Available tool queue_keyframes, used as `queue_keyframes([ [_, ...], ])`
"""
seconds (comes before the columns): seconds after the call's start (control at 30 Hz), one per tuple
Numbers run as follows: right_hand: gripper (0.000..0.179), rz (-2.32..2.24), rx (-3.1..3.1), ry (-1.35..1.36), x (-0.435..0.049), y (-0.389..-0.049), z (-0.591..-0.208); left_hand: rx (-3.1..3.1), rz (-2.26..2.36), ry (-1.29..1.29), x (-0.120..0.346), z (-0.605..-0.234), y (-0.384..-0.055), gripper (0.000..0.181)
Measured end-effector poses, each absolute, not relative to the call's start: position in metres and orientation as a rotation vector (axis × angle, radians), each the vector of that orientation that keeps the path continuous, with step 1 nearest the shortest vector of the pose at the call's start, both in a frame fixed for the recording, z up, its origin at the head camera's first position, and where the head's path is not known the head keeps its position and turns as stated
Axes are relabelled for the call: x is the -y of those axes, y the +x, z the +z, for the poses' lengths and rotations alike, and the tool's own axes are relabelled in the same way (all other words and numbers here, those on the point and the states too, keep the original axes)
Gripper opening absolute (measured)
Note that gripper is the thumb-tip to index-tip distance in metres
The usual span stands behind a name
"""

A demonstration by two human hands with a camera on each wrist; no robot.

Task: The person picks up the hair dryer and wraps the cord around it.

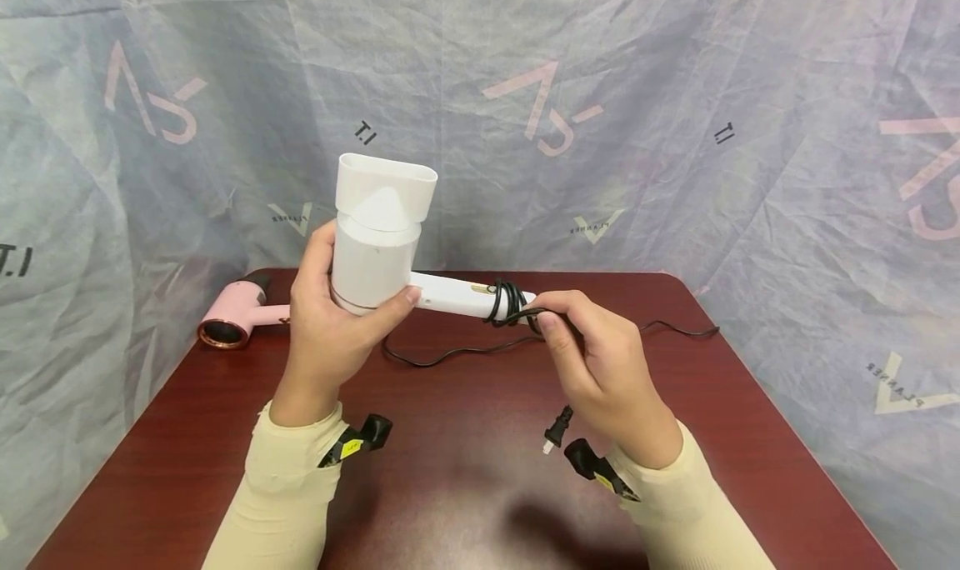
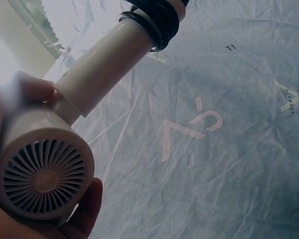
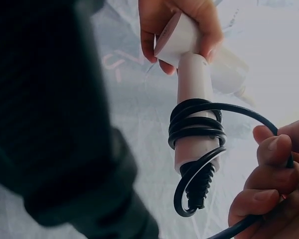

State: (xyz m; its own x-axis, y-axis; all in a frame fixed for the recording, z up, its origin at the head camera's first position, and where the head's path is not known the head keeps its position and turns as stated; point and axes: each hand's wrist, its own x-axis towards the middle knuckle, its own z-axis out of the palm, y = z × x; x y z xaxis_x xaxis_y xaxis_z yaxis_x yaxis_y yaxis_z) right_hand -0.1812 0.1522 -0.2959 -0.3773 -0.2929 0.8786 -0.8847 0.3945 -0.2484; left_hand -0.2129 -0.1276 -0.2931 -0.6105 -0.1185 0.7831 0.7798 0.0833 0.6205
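I have the white dryer [image 1: 378,253] above the tabletop [image 1: 450,420], barrel [image 1: 371,266] inside my curled left grip [image 1: 326,327], handle [image 1: 453,294] running toward my right grip [image 1: 609,349], which pinches the cord [image 3: 244,110] just beside its coils [image 3: 199,121] round the handle's end.

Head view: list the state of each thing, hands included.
White hair dryer, held above the table; switched on or off, cannot tell.
Nozzle, fitted, opening upward.
Black cord, partly wound round the handle.
Plug, unplugged.
Pink hair dryer, lying on the table.
Loose cord, uncoiled.
Left hand, gripping the white hair dryer.
Right hand, pinching the black cord.
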Motion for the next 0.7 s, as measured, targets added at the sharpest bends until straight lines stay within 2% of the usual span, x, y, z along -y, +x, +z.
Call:
queue_keyframes([
  [0.7,0.012,1.014,1.874,1.044,-0.154,-0.179,-0.294,1.692,-1.608,-0.735,0.127,-0.289,-0.202,0.084],
])
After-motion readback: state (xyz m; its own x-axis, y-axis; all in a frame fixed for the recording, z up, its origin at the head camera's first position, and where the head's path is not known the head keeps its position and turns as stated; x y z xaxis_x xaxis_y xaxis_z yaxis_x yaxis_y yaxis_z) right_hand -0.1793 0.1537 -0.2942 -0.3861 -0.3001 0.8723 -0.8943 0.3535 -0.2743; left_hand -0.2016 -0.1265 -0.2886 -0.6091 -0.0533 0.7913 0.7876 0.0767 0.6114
